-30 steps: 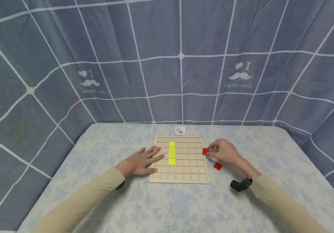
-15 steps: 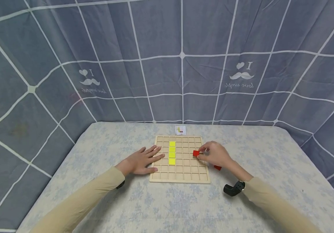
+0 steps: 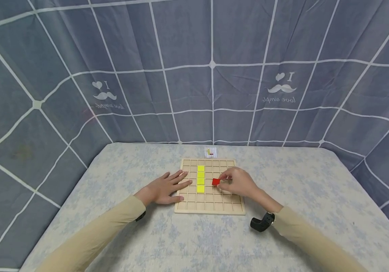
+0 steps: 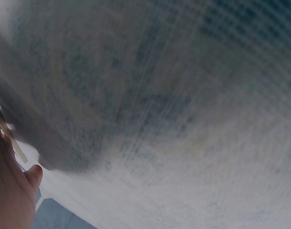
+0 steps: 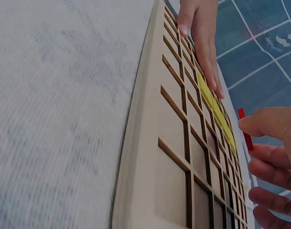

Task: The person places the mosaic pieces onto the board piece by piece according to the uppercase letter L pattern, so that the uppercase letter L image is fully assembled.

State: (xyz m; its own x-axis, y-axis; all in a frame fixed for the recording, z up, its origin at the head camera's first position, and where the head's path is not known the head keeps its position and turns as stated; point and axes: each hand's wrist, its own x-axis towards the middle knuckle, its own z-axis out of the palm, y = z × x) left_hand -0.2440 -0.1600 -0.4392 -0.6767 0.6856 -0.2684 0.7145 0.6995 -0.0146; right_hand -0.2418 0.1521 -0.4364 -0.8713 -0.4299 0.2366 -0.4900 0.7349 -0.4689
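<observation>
A wooden grid board [image 3: 228, 207] lies on the table, with a column of yellow square tiles [image 3: 200, 181] set in its cells left of centre. My left hand [image 3: 163, 189] rests on the board's left edge, fingers straight and spread. Between thumb and fingers, my right hand [image 3: 239, 182] pinches a red square tile [image 3: 216, 182] over the middle of the board, right of the yellow column. From the right wrist view, that red tile [image 5: 246, 131] is seen nearly edge-on, held above the grid. The left wrist view catches only part of the left hand [image 4: 14, 191].
A small printed card [image 3: 210, 152] with a coloured grid pattern lies behind the board. The table wears a pale floral cloth [image 3: 167, 241]. A dark curtain [image 3: 187, 90] with white lines hangs along the back and sides.
My right hand has carried the red tile leftward from the board's right edge to over its middle. A second red tile on the table is now hidden behind that arm. The left hand stays put.
</observation>
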